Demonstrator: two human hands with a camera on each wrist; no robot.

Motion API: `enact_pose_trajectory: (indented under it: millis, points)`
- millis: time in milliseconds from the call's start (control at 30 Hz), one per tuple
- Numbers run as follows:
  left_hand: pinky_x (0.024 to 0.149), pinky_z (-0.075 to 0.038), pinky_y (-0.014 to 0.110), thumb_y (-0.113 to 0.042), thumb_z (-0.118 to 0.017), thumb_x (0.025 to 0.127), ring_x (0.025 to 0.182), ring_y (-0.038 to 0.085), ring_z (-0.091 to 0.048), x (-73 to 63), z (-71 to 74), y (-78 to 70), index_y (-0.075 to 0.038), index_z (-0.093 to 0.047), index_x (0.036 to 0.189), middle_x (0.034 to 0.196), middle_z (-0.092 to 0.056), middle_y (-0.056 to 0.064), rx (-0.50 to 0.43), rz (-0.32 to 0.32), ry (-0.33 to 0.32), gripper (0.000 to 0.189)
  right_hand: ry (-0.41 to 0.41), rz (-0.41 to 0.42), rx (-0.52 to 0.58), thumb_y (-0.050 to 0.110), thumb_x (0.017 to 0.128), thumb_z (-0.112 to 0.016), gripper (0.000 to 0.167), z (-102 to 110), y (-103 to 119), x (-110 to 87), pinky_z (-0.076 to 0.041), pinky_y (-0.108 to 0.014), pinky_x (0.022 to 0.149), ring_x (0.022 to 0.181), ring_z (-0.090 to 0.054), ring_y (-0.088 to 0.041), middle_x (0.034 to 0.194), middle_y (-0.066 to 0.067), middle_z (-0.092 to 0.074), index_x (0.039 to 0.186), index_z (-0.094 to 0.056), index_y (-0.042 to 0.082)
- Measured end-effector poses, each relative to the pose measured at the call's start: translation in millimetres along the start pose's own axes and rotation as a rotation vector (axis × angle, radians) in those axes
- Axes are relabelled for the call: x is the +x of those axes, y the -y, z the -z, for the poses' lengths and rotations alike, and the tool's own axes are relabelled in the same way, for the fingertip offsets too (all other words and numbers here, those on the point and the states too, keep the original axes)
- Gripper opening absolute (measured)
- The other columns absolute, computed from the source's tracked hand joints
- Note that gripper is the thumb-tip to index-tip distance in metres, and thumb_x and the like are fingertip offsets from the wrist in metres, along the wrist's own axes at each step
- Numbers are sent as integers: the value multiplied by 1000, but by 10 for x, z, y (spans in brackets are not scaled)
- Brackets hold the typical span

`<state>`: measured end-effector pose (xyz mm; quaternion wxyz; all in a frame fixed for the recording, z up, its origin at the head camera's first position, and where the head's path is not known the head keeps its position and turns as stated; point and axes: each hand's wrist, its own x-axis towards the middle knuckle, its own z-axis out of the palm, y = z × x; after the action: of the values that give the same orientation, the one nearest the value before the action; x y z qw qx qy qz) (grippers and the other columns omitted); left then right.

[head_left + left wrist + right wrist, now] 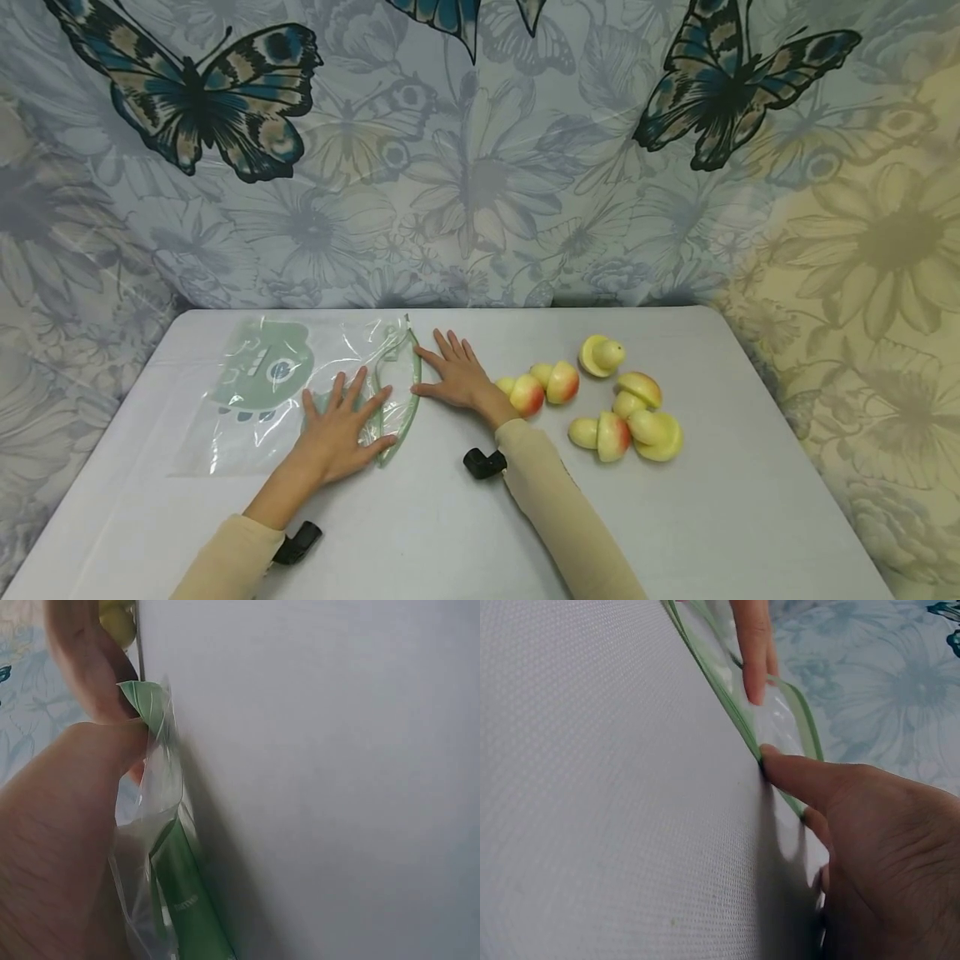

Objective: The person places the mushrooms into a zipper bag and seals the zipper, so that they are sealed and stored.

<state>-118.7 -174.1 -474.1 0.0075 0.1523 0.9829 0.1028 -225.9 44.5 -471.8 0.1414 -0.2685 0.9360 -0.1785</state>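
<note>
A clear plastic bag (187, 442) with green printing lies flat on the left of the table, its green-edged opening (408, 417) facing right. My left hand (337, 437) rests on the bag with fingers spread, near that opening. At the opening's right side, my right hand (457, 375) has its fingers apart and touches the green edge with its thumb. The right wrist view shows the thumb (802, 776) against the green strip (727, 705). In the left wrist view the film (161, 780) stands up beside the left hand. Both hands' undersides are hidden.
Several yellow-and-red fruit-like pieces (613, 437) lie in a loose group right of my right hand, some pressed against one another. The white table (750, 517) meets a butterfly-and-flower patterned cloth (480, 225) at its back edge.
</note>
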Motion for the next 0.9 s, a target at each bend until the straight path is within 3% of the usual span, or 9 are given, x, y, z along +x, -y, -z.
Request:
enact_pose_trajectory:
  millis: [267, 533, 900]
  points:
    - [99, -10, 83, -60, -59, 89, 142, 52, -18, -30, 19, 92, -18, -43, 150, 160, -20, 18, 6, 40, 13, 76, 2, 3, -17, 56, 94, -54, 73, -18, -12, 22, 2, -45, 120, 151, 3, -30, 164, -12, -5, 155, -31, 24]
    - [101, -9, 81, -57, -60, 89, 142, 50, -20, -57, 40, 138, -5, -38, 150, 161, -20, 16, 6, 55, 13, 83, -1, 4, -14, 56, 93, -54, 73, -28, -26, 31, 2, -46, 120, 151, 3, -30, 164, -11, -5, 155, -31, 24]
    - [102, -9, 79, -52, -64, 88, 143, 48, -18, -85, 49, 183, 5, -31, 149, 162, -13, 18, -1, 73, -30, 90, 4, 1, -22, 57, 94, -54, 74, -45, -52, 42, 3, -45, 120, 151, 5, -29, 164, -11, -4, 156, -29, 24]
